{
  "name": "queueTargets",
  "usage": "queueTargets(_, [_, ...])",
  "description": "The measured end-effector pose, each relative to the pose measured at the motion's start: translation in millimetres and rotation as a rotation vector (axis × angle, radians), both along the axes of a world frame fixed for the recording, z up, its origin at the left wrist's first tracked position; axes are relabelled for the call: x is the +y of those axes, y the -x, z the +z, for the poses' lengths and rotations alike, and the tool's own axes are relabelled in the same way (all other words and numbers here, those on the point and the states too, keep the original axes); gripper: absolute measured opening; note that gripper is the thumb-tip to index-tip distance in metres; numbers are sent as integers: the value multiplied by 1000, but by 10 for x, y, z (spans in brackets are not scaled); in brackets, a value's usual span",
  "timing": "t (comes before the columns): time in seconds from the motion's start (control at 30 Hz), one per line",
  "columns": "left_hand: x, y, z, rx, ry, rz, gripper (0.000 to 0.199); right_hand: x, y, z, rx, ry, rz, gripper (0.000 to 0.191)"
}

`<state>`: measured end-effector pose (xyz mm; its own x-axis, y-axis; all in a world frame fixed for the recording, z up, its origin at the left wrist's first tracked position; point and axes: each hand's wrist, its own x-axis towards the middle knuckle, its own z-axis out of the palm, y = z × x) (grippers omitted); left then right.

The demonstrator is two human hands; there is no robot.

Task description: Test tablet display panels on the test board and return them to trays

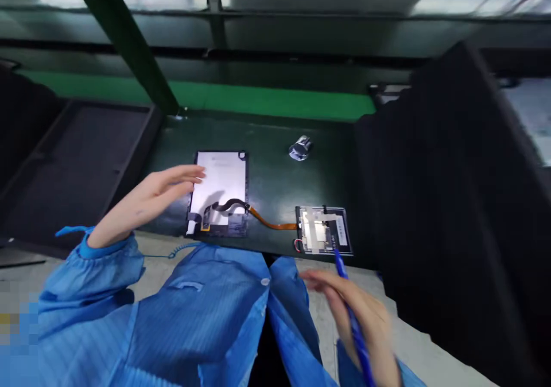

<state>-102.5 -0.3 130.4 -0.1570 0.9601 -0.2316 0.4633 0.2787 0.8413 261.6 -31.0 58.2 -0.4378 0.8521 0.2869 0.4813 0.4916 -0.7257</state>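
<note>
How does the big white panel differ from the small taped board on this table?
The white panel is larger; the taped board is smaller. The panel's face is mostly plain white with a dark border, while the board shows tape strips, dark patches and a white label. The left hand's fingers are over the panel's edge; no hand is over the board. Both lie on the dark table, with a ribbon cable running between them.

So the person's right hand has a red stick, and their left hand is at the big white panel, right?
Not quite: the stick in the right hand is blue, not red, as the head view shows. The left hand is at the big white panel.
</note>
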Motion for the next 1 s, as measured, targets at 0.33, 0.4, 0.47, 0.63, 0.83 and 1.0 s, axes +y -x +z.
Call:
queueTargets(0.33, [-514, 118, -793, -691, 70, 568, 38, 245, 1194, -857, -146, -108, 215, 74])
queueTargets(0.4, [-422, 77, -816, -770, 106, 590, 38, 240, 1183, -955, -175, -129, 170, 80])
queueTargets(0.47, [-307, 22, -844, -787, 128, 609, 39, 244, 1120, -1002, -193, -152, 122, 82])
queueTargets(0.63, [-26, -226, -824, -906, 199, 514, 34, 283, 1046, -973, -186, -248, 89, 84])
queueTargets(0.83, [67, -688, -653, -979, -3, 240, 32, 418, 1210, -976, 32, -350, -98, 70])
queueTargets(1.0, [153, -1019, -852, -973, -31, 301, 34, 531, 1281, -878, 255, -391, -283, 50])
